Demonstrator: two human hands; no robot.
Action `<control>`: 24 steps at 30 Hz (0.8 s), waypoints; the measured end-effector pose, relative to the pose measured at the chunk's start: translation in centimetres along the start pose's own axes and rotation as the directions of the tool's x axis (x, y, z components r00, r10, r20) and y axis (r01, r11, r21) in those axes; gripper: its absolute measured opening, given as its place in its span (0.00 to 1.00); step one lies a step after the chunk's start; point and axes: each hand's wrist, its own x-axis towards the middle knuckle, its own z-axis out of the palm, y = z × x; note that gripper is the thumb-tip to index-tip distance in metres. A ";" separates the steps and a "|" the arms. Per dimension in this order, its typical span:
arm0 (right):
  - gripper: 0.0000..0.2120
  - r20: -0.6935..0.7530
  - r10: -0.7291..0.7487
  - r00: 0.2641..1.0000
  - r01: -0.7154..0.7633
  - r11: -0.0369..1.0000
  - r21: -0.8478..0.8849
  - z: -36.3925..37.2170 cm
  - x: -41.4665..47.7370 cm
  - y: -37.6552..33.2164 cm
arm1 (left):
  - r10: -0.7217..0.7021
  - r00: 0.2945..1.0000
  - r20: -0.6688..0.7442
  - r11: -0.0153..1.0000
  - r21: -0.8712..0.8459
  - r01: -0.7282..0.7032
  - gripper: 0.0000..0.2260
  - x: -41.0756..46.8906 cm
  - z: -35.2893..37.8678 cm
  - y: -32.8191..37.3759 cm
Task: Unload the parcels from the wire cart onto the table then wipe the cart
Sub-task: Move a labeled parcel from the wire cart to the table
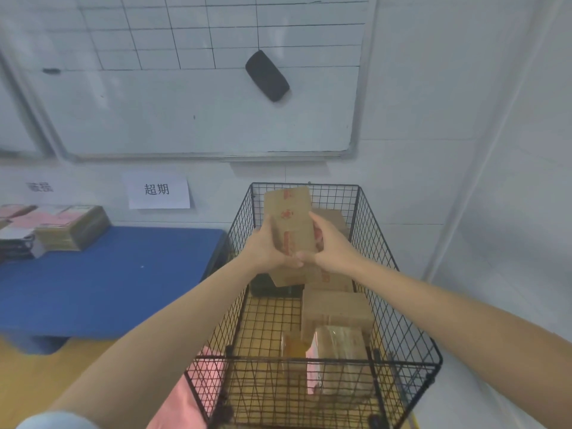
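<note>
Parcel point(289, 221) upright, long axis vertical, above cart point(399, 308).

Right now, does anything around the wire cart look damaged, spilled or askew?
Nothing damaged or spilled. The left hand and right hand grip a brown cardboard parcel above the black wire cart; the cardboard boxes inside lie jumbled.

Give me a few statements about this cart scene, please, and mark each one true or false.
1. The left hand and right hand both grip one brown parcel above the wire cart. True.
2. The wire cart holds nothing else. False: several other parcels lie inside it.
3. The table beside the wire cart has a blue top. True.
4. The dark eraser lies on the table. False: the eraser sits on the whiteboard.
</note>
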 end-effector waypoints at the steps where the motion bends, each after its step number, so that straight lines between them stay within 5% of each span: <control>1: 0.47 -0.002 -0.003 1.000 0.003 1.000 0.007 0.1 0.0 0.0 | 0.002 1.000 -0.006 1.000 0.020 -0.002 0.56 0.4 0.1 -0.2; 5: 0.40 0.005 -0.010 1.000 0.010 0.998 0.058 0.3 0.0 -0.4 | -0.017 0.999 -0.028 0.994 0.103 0.020 0.59 -0.4 -0.3 1.0; 12: 0.30 0.016 -0.041 0.999 0.040 0.997 0.061 -0.6 0.3 -0.9 | -0.047 0.995 -0.082 0.998 0.024 0.050 0.50 1.1 0.2 0.7; 17: 0.29 -0.116 -0.078 0.990 0.078 0.997 -0.005 -0.9 1.3 0.5 | -0.073 0.996 -0.060 0.994 -0.085 0.067 0.58 1.4 -0.7 0.6; 24: 0.31 -0.173 0.107 0.979 -0.093 0.992 0.090 -1.4 2.5 2.4 | -0.077 0.997 0.001 0.992 -0.097 0.077 0.62 1.5 -0.8 1.4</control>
